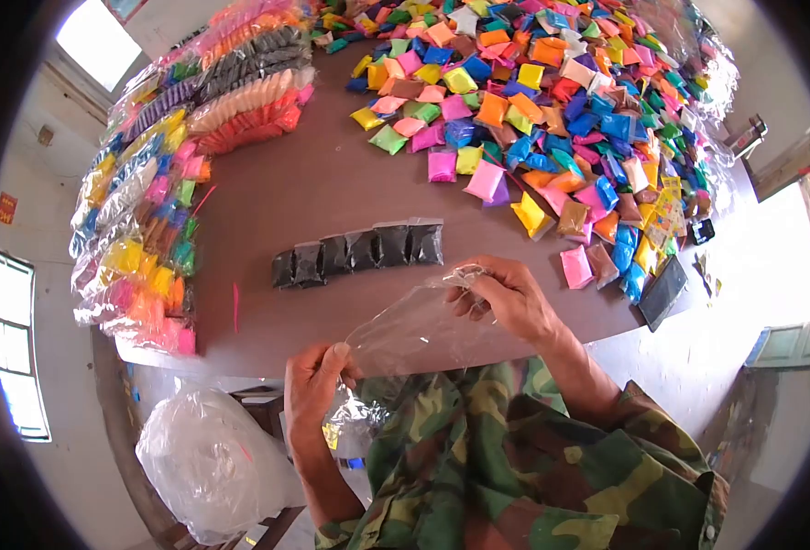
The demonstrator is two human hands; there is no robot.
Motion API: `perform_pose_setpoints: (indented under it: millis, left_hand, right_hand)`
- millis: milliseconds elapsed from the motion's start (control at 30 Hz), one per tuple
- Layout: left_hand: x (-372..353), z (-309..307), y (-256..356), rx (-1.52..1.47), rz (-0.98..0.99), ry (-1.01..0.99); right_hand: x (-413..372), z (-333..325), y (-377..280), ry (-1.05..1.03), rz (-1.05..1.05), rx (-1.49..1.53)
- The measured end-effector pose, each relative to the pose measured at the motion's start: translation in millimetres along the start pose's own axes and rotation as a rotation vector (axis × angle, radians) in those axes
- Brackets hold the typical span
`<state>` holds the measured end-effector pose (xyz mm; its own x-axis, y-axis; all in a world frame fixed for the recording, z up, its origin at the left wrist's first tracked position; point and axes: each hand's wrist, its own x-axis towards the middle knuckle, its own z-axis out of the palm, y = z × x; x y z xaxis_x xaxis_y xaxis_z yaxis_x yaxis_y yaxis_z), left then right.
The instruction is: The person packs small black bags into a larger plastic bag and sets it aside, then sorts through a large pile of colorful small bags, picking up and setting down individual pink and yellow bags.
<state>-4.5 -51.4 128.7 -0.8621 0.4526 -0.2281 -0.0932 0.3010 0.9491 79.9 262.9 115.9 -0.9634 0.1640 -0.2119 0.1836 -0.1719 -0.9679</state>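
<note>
Both my hands hold one clear plastic bag over the near edge of the brown table. My left hand pinches its lower corner near my body. My right hand pinches the bag's upper end, fingers closed on the plastic. Just beyond the bag, a row of several small black packets lies side by side on the table, untouched.
A big heap of small coloured packets covers the far and right table. Filled clear bags of sorted packets line the left edge. A black phone-like slab lies at right. A large white plastic sack sits below left.
</note>
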Motion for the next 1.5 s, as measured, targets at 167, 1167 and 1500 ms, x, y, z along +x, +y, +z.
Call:
perform_pose_setpoints:
  millis: [167, 1167, 1500]
  left_hand:
    - [12.4, 2.4, 0.3, 0.038, -0.038, -0.017]
    - [48.8, 90.2, 59.3, 0.752, 0.732, 0.264]
    - [51.9, 78.9, 58.0, 0.800, 0.713, 0.432]
  right_hand:
    - [3.4, -15.3, -13.9, -0.037, 0.095, 0.040]
    - [16.0, -34.0, -4.2, -0.009, -0.202, -0.324]
    - [10.4, -21.8, -41.7, 0.307, -0.777, -0.638]
